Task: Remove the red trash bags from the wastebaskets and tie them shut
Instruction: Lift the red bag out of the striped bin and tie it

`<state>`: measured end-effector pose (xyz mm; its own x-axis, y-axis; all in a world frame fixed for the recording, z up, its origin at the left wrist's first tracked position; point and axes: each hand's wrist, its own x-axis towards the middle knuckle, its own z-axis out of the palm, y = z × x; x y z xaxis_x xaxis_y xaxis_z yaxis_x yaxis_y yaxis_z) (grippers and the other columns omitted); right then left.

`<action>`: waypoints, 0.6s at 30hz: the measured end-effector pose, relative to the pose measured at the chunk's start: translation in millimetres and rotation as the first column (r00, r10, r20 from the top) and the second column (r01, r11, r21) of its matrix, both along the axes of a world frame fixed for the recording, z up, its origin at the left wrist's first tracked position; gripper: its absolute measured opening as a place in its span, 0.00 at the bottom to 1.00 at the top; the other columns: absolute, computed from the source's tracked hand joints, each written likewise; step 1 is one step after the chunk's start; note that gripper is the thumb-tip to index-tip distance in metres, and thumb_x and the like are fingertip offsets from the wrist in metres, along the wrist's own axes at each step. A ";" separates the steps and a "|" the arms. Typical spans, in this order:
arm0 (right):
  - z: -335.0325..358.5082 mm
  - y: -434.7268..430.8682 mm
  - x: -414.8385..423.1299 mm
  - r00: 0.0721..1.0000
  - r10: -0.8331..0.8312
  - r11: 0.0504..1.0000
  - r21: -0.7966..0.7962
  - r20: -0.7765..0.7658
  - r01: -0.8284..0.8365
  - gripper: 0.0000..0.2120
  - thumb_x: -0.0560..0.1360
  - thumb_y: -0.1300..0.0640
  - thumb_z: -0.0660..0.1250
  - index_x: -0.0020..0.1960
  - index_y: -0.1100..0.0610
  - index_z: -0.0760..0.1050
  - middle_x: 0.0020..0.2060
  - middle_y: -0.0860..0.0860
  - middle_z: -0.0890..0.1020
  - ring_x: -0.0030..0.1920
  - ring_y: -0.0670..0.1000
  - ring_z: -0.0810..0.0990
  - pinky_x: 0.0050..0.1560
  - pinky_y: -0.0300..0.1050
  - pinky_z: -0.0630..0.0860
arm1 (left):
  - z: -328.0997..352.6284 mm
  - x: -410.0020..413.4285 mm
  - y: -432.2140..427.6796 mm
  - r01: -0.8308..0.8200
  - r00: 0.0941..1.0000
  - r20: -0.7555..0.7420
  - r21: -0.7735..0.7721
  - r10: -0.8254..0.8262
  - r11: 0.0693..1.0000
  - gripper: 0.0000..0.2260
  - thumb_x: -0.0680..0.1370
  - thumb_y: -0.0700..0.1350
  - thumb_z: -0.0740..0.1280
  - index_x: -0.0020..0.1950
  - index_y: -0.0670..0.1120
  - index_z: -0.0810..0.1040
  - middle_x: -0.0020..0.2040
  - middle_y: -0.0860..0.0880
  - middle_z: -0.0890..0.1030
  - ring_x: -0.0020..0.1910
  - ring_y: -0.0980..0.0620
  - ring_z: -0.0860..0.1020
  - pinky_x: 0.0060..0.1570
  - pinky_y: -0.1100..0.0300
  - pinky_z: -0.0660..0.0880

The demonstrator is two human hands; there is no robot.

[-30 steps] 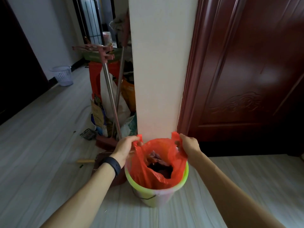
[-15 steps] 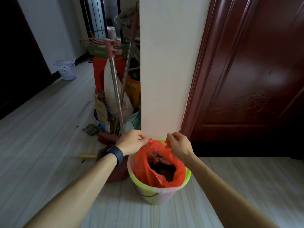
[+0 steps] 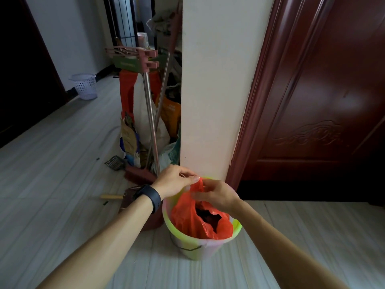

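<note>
White pillar behind wastebasket, mops leaning alongside; left hand, right hand pinch red bag top.

The pale floor carries a yellow-green wastebasket and a white basket.

we list one red trash bag: thin glossy plastic, seated inside the wastebasket. its top edges are drawn to a peak above the rim and pinched by the left hand and the right hand. the mouth gapes lower down, showing dark contents. the wastebasket is pale translucent plastic with a yellow-green rim, upright on the floor. a second wastebasket, white lattice, stands well apart.
</note>
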<state>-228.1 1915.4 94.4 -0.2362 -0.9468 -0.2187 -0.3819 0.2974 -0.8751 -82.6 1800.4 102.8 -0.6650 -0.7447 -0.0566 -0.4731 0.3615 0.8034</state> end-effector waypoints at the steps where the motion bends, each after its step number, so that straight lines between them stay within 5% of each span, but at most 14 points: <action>1: 1.2 0.6 3.3 0.997 -0.022 1.000 -0.010 -0.067 0.021 0.06 0.74 0.51 0.73 0.42 0.53 0.82 0.27 0.44 0.80 0.24 0.39 0.75 0.29 0.31 0.70 | 0.0 -0.6 1.4 -0.005 1.000 -0.013 0.011 0.005 1.000 0.10 0.74 0.56 0.72 0.50 0.53 0.86 0.46 0.58 0.85 0.49 0.61 0.80 0.50 0.65 0.74; 5: -2.8 0.3 4.2 0.958 -0.102 0.994 0.007 -0.269 0.108 0.19 0.77 0.43 0.67 0.39 0.58 0.80 0.26 0.46 0.78 0.24 0.44 0.72 0.26 0.36 0.68 | -19.2 5.6 4.1 -0.144 0.980 -0.121 0.122 0.159 0.982 0.11 0.78 0.56 0.66 0.56 0.52 0.82 0.52 0.56 0.83 0.53 0.57 0.79 0.56 0.58 0.75; 8: -1.9 4.0 -1.8 0.925 -0.157 0.987 -0.030 -0.345 0.156 0.20 0.78 0.42 0.65 0.34 0.54 0.75 0.19 0.43 0.74 0.24 0.42 0.74 0.25 0.34 0.67 | -55.9 22.3 5.1 -0.302 0.952 0.081 0.090 0.295 0.949 0.13 0.79 0.53 0.64 0.61 0.52 0.78 0.58 0.51 0.80 0.55 0.49 0.78 0.55 0.52 0.77; 11: -2.6 8.2 -7.8 0.865 -0.178 0.983 -0.050 -0.470 0.175 0.22 0.78 0.41 0.64 0.29 0.50 0.68 0.24 0.46 0.73 0.33 0.52 0.75 0.34 0.45 0.67 | -107.8 33.6 10.6 -0.301 0.906 0.325 0.045 0.271 0.952 0.18 0.77 0.48 0.64 0.67 0.48 0.73 0.62 0.43 0.76 0.62 0.41 0.75 0.60 0.52 0.74; 15: -2.7 6.8 -8.3 0.838 -0.239 0.967 -0.043 -0.491 0.251 0.24 0.76 0.35 0.61 0.28 0.48 0.70 0.27 0.48 0.76 0.34 0.56 0.77 0.36 0.45 0.68 | -172.6 37.4 3.2 -0.306 0.927 0.279 0.179 0.250 0.935 0.23 0.75 0.51 0.62 0.70 0.60 0.64 0.64 0.49 0.77 0.60 0.47 0.78 0.59 0.54 0.74; 18: 1.8 4.8 -7.6 0.822 -0.268 0.960 -0.067 -0.502 0.272 0.22 0.77 0.37 0.62 0.32 0.50 0.72 0.30 0.50 0.78 0.37 0.57 0.78 0.37 0.46 0.70 | -154.4 34.8 23.1 -0.309 0.923 0.289 0.169 0.253 0.936 0.30 0.80 0.45 0.58 0.80 0.54 0.48 0.70 0.47 0.73 0.66 0.46 0.74 0.60 0.59 0.68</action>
